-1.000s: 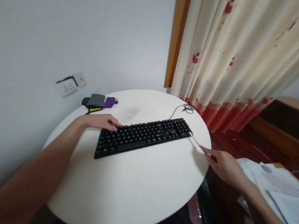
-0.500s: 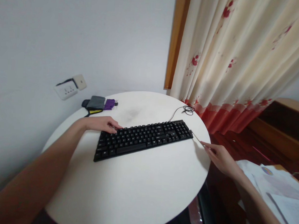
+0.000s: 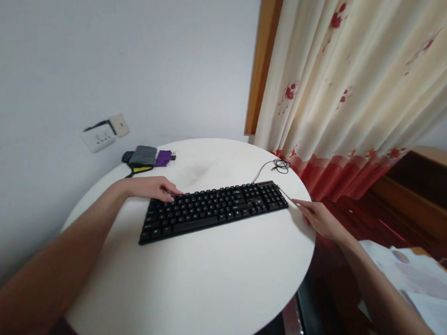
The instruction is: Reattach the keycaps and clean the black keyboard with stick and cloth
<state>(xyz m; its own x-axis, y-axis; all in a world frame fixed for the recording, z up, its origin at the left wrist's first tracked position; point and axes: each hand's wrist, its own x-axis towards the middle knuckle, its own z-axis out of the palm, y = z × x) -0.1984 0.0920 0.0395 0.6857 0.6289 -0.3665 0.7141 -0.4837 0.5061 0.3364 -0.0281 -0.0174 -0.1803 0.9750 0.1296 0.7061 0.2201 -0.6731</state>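
A black keyboard [image 3: 214,209] lies at a slant on a round white table [image 3: 202,286]. My left hand [image 3: 153,188] is at its far left corner, the thumb over the top keys and the other fingers along the back edge, holding it. At the right, my right hand [image 3: 316,216] pinches a thin pale stick [image 3: 286,195] whose far tip touches or hovers by the number pad's right edge; the tip is too small to make out. The keyboard's cable [image 3: 281,165] is coiled behind it near the table's far right edge.
Grey and purple cloths [image 3: 143,157] lie by the wall at the far left, below a wall socket [image 3: 99,137]. A flowered curtain [image 3: 347,94] hangs behind the table's right side. Papers [image 3: 416,277] lie at the lower right.
My right hand has moved left and slightly away from me, carrying the stick's tip farther back along the keyboard's right edge. My left hand stays on the corner.
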